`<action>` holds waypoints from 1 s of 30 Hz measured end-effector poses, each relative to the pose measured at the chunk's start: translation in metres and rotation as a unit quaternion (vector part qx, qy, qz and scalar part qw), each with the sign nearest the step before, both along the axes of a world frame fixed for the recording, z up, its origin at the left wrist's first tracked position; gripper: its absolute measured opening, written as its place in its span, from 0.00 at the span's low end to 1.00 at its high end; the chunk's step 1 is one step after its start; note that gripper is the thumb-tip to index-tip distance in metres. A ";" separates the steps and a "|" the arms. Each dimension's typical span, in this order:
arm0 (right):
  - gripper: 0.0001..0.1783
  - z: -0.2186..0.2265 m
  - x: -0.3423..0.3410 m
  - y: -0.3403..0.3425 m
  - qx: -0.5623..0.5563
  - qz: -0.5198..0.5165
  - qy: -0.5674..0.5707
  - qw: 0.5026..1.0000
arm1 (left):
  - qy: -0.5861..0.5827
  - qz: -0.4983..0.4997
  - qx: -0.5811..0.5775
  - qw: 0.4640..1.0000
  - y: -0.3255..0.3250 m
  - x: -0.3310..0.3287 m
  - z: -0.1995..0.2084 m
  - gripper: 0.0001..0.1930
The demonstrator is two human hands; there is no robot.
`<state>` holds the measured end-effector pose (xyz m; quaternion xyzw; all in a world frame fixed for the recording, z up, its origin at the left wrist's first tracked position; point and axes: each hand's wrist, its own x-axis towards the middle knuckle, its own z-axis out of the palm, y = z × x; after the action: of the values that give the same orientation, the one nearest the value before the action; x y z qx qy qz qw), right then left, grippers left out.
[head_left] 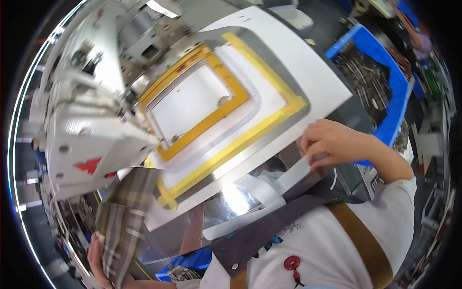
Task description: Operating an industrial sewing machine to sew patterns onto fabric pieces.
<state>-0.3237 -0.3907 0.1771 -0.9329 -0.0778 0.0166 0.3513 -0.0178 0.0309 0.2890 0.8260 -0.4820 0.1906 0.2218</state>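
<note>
At the lower left, my left hand [95, 257] grips a brown, white and dark plaid fabric piece [121, 219], which hangs beside the sewing machine head. My right hand [329, 143] is closed with its fingertips on the end of a white strip [294, 176] at the near right edge of the white work board [323, 91]. Another pale strip [243, 222] lies by the table's front edge. On the board, an orange-yellow clamp frame [202, 134] surrounds a bare white rectangle. Yellow tape [236, 139] borders the plate around it.
A large white sewing machine [89, 139] fills the left side, close to my left hand. Blue bins with plaid pieces stand at the right [402, 106] and below the table [199, 260]. Another person [418, 41] is at the upper right.
</note>
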 end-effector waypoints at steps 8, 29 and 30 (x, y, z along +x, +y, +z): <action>0.22 0.021 0.037 0.013 -0.062 -0.053 0.109 0.991 | -0.224 0.678 0.184 0.675 0.266 -0.057 -0.079 0.19; 0.14 0.002 0.000 0.018 0.079 -0.095 0.010 0.992 | 0.239 -0.360 0.230 0.872 -0.136 -0.079 -0.085 0.27; 0.14 0.000 -0.003 0.027 0.080 -0.105 0.005 0.991 | 0.267 -0.382 0.235 0.853 -0.143 -0.084 -0.097 0.24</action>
<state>-0.3269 -0.3637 0.1766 -0.9048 0.0216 -0.0220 0.4247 -0.1023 -0.1119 0.1921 0.6234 -0.7121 -0.2559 0.1970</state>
